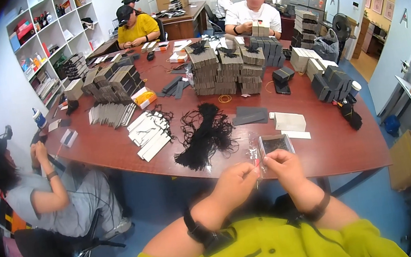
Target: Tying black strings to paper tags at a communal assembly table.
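My left hand (237,184) and my right hand (285,169) meet at the table's near edge, thumbs and fingertips pinched together. Between them is something thin with a reddish bit, too small to name. Just beyond my right hand stands a small open box (290,143) with dark contents. Clear plastic film (253,145) lies beside it. To the left spreads a heap of black cords (207,131), with white cards (150,133) past it. Dark grey cards (249,115) and a pale block of cards (290,121) sit behind the box.
Tall stacks of grey cards (206,74) crowd mid-table, with more stacks (115,83) at left and dark bundles (331,82) at right. A co-worker (46,194) sits at the left; other people work across the red-brown table (337,148). A fan (339,25) stands at the far right.
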Motion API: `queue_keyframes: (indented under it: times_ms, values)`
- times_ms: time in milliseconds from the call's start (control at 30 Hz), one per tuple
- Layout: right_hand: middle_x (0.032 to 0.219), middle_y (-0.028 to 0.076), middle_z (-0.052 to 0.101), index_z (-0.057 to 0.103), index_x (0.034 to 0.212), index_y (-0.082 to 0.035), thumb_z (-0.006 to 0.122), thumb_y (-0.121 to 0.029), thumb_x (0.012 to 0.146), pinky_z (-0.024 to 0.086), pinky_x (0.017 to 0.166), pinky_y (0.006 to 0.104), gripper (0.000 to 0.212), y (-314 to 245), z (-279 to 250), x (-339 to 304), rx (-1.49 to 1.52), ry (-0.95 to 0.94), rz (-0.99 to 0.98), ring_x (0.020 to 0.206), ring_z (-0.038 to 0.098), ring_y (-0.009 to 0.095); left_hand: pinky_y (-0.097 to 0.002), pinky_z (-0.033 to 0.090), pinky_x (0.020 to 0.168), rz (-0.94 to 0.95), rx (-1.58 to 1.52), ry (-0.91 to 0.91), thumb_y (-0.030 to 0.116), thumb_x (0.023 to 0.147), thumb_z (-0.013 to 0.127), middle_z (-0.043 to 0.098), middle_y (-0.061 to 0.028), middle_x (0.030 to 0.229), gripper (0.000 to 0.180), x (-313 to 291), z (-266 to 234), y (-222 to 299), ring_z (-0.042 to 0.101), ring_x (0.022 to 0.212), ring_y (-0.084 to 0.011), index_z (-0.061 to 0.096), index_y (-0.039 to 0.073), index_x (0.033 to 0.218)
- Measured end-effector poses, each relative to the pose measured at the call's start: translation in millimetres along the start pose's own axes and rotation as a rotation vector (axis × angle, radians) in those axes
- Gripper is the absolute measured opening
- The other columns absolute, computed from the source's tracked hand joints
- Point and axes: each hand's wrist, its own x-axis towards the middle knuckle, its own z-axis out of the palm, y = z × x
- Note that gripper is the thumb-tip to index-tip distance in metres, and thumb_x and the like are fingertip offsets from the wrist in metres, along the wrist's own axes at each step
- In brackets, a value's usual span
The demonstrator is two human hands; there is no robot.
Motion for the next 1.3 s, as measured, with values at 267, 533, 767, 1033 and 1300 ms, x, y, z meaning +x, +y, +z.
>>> queue_keyframes:
  times_ms: [267,533,767,1033,1300]
  values:
    - [0.073,0.001,0.06,0.064,0.079,0.002,0.065,-0.004,0.08,0.043,0.058,0.0193,0.006,-14.9,6.8,-9.5,-0.06,-0.002,-0.12,0.066,0.055,0.006,-0.0243,0.041,0.055,0.058,0.056,0.045,0.014,0.087,0.057,0.059,-0.006,0.068,0.016,-1.1,0.5,-1.6,0.049,0.06,-0.0076,0.062,-0.002,0.086]
    - [0.074,0.008,0.062,0.064,0.076,-0.002,0.067,-0.004,0.072,0.045,0.065,0.0285,0.005,-18.4,6.7,-14.3,-0.399,-0.037,-0.431,0.073,0.058,0.019,-0.0311,0.045,0.058,0.216,0.207,0.109,0.014,0.088,0.056,0.062,-0.0121,0.073,0.016,2.4,1.7,-15.3,0.058,0.062,-0.0227,0.062,0.0,0.089]
    - [0.075,0.009,0.063,0.065,0.075,-0.004,0.068,-0.005,0.07,0.045,0.067,0.032,0.006,-22.4,7.6,-16.3,-0.502,-0.088,-0.513,0.074,0.058,0.024,-0.0371,0.047,0.06,0.246,0.341,0.12,0.014,0.086,0.055,0.06,-0.0162,0.076,0.012,0.9,1.9,-9.1,0.059,0.07,-0.0341,0.06,0.003,0.087]
    - [0.082,0.011,0.064,0.066,0.083,-0.001,0.064,-0.008,0.077,0.047,0.074,0.0316,0.009,-23.4,13.1,-25.4,-0.445,-0.125,-0.355,0.083,0.061,0.024,-0.0412,0.046,0.059,0.288,0.47,0.128,0.014,0.086,0.054,0.059,-0.0163,0.076,0.01,-0.3,2.1,-18.0,0.058,0.069,-0.036,0.057,0.005,0.089]
    - [0.099,0.007,0.061,0.063,0.098,0.001,0.056,-0.007,0.089,0.048,0.081,0.0269,0.014,-5.1,22.5,-24.9,0.628,-0.168,0.329,0.09,0.059,0.016,-0.0386,0.047,0.064,0.386,0.38,0.186,0.012,0.087,0.052,0.06,-0.0155,0.083,0.011,-3.2,9.4,-19.5,0.059,0.075,-0.0344,0.056,0.004,0.093]
